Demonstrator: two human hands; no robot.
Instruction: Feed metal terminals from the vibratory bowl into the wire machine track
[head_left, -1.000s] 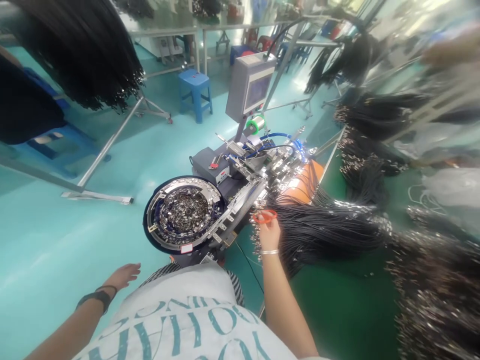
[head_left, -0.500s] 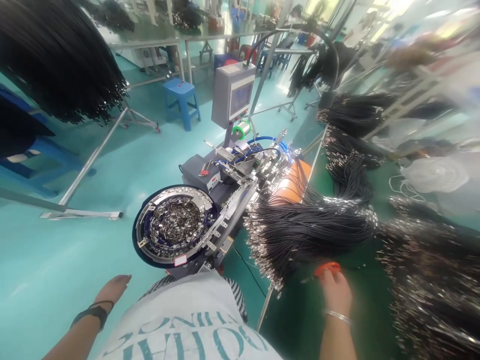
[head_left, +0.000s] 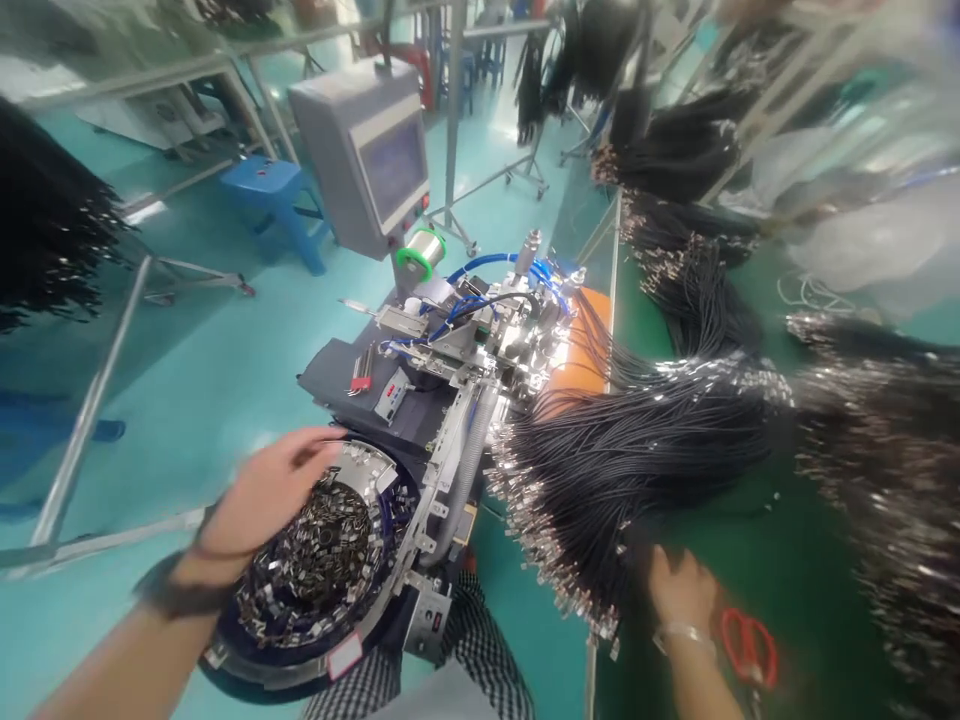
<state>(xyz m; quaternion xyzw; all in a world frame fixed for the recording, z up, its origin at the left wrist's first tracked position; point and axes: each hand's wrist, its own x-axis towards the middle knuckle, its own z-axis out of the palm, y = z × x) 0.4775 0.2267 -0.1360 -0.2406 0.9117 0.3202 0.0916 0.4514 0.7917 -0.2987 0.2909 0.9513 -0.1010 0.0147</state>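
Since a moment ago, my left hand (head_left: 270, 490) has swung in from beside the machine and now sits over the rim of the round, dark-walled steel vibratory bowl (head_left: 394, 560). My open fingers stretch loosely across its far edge, pinching nothing that I can see. The bowl is heaped with small bright metal crimp terminals (head_left: 311, 560), and more of them line the spiral track along its inner wall.

My right hand (head_left: 679, 590) has dropped the orange-red scissors (head_left: 750, 648), which now lie on the green bench mat (head_left: 810, 600) just to its right. That hand sits at the near end of a large bundle of thin black cables with metal-tipped ends (head_left: 630, 450), which lies on the mat. Its fingers are hidden among the dark cables, so I cannot tell whether they are pinching any.

Farther off stands the grey metal control box with its screen (head_left: 360, 150), with a wire spool with green flanges (head_left: 420, 255) just below it. More black cable bundles (head_left: 690, 300) lie on the mat to the far right.
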